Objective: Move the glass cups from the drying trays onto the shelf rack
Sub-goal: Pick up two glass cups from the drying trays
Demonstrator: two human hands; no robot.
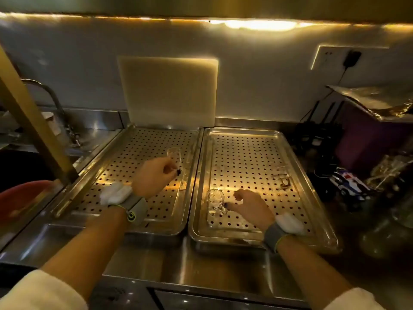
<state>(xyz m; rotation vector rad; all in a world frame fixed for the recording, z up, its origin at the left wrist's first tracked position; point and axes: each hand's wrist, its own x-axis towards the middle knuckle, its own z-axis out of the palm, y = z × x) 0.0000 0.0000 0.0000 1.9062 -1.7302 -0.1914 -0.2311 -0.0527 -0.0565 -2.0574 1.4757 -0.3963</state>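
Two perforated steel drying trays lie side by side on the counter. Over the left tray my left hand is closed around the base of a clear glass cup, whose rim shows just above my fingers. On the right tray, near its front left corner, stands a small handled glass cup. My right hand is beside it, thumb and curled fingers at the handle. More glassware, hard to make out, lies toward the right tray's right side.
A white cutting board leans on the wall behind the left tray. A gold slanted post and a faucet stand at the left, with a red bowl below. Dark bottles and glassware crowd the right.
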